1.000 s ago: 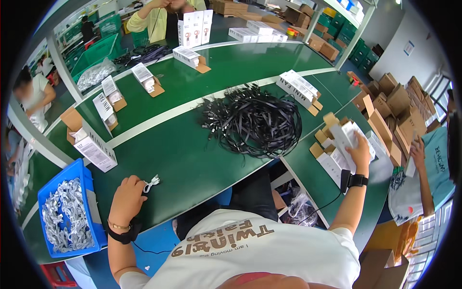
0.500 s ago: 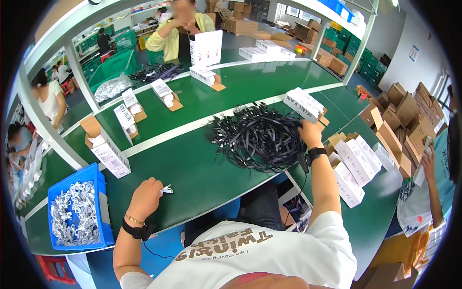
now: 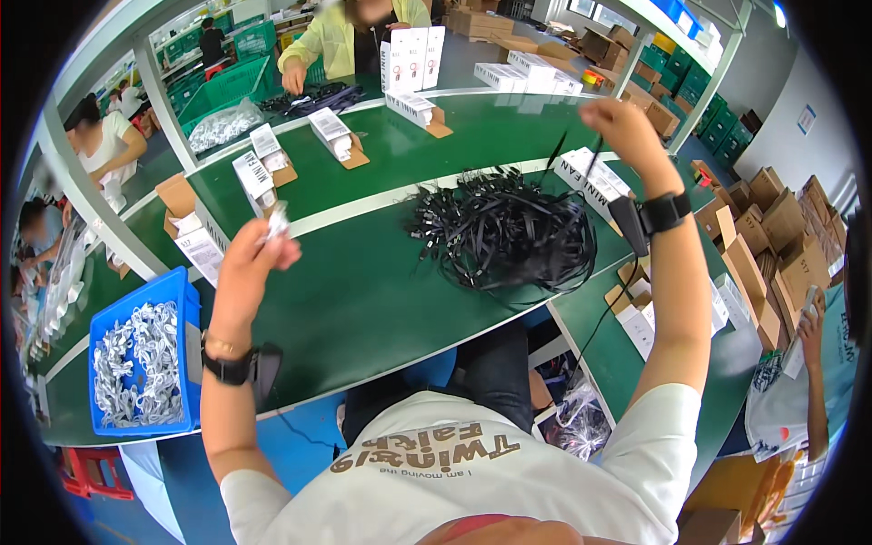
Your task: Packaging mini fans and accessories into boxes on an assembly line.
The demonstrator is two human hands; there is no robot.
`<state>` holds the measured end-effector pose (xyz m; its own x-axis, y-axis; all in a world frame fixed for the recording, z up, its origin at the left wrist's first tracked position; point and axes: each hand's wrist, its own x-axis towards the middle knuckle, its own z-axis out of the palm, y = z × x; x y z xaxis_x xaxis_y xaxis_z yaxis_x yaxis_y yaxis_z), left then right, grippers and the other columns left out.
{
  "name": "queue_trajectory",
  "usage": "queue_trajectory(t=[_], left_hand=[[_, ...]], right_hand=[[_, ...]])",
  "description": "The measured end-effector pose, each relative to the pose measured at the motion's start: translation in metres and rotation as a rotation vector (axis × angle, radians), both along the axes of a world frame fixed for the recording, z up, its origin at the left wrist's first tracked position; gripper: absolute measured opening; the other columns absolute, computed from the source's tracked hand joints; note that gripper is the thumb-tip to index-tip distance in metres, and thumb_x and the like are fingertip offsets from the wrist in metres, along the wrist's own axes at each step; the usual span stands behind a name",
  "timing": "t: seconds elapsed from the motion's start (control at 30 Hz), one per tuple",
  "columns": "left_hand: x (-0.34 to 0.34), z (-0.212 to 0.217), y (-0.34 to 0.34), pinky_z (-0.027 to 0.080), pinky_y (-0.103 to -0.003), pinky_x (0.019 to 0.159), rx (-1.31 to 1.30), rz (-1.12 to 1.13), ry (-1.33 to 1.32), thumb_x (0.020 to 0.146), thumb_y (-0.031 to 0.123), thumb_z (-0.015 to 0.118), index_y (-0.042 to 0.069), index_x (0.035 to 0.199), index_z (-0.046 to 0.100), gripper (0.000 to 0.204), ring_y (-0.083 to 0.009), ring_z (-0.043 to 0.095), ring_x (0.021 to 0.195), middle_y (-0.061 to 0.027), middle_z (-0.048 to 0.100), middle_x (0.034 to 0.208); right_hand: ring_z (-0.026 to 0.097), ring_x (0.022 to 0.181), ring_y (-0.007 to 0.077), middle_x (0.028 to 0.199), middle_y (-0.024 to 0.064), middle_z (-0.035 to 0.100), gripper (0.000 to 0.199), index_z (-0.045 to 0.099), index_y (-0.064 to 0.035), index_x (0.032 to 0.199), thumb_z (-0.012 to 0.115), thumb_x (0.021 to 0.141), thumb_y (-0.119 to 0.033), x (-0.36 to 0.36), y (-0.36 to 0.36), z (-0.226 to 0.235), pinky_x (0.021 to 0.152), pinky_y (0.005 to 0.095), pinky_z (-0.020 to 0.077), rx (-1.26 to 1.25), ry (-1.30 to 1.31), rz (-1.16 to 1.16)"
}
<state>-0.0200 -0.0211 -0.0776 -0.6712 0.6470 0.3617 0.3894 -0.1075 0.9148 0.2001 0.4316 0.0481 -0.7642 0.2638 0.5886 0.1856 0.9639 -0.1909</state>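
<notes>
Since half a second ago both hands are lifting off the bench: the left hand (image 3: 247, 263), which was resting low on the green top, is now rising with a small white piece (image 3: 276, 221) pinched in closed fingers, and the right hand (image 3: 625, 133), which was down at the black strap pile (image 3: 504, 232), is now raised above it, fingers closed on a thin black strap (image 3: 590, 162) that is dangling toward the pile. The two hands are staying well apart, each clamped on its own item. The bench (image 3: 363, 300) is curving around the person, its near edge running just in front of the torso; the green stretch between the pile and the left hand is lying bare. A blue bin (image 3: 182, 300) of white pieces is sitting at the near left edge, just beside the left forearm. White boxes (image 3: 595, 177) are lying just behind the pile, under the right hand, and more boxes (image 3: 259, 168) are lining the far strip of bench.
</notes>
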Motion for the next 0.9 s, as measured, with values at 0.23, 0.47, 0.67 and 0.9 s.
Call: queue_trajectory(t=[0.23,0.47,0.67,0.9], left_hand=[[0.061,0.058,0.142,0.047,-0.024,0.080,0.254,-0.417,0.133,0.094,0.017,0.054,0.000,0.109,0.059,0.023,-0.0124,0.057,0.094,-0.0031,0.061,0.102],[0.069,0.082,0.126,0.048,-0.024,0.074,0.243,-0.546,-0.004,0.094,0.017,0.055,0.001,0.105,0.059,0.020,-0.0103,0.057,0.087,-0.0023,0.062,0.097],[0.025,0.107,0.069,0.045,-0.022,0.068,0.065,-0.280,0.200,0.093,0.016,0.055,0.003,0.101,0.059,0.016,-0.0070,0.054,0.079,-0.0006,0.061,0.091],[0.011,0.118,0.024,0.043,-0.021,0.062,-0.247,-0.371,0.305,0.093,0.020,0.056,0.005,0.100,0.059,0.016,-0.0049,0.051,0.074,0.0015,0.060,0.090]], right_hand=[[0.059,0.077,0.0083,0.085,0.0011,0.063,0.020,0.062,-0.0056,0.106,0.057,0.092,-0.019,-0.060,-0.179,0.073,0.065,0.0209,0.0461,-0.496,0.074,0.324],[0.060,0.075,0.0084,0.085,0.0017,0.063,0.020,0.062,-0.0050,0.104,0.055,0.094,-0.020,-0.072,-0.166,0.054,0.062,0.0202,0.0468,-0.544,0.197,0.382],[0.056,0.067,0.0085,0.075,-0.0006,0.059,0.019,0.066,-0.0063,0.104,0.057,0.088,-0.013,-0.076,-0.128,0.007,0.058,0.0226,0.0433,-0.364,0.178,0.256],[0.057,0.070,0.0161,0.075,0.0051,0.058,0.018,0.065,-0.0044,0.100,0.059,0.084,-0.010,-0.082,-0.155,0.001,0.061,0.0270,0.0448,0.132,0.375,0.258]])
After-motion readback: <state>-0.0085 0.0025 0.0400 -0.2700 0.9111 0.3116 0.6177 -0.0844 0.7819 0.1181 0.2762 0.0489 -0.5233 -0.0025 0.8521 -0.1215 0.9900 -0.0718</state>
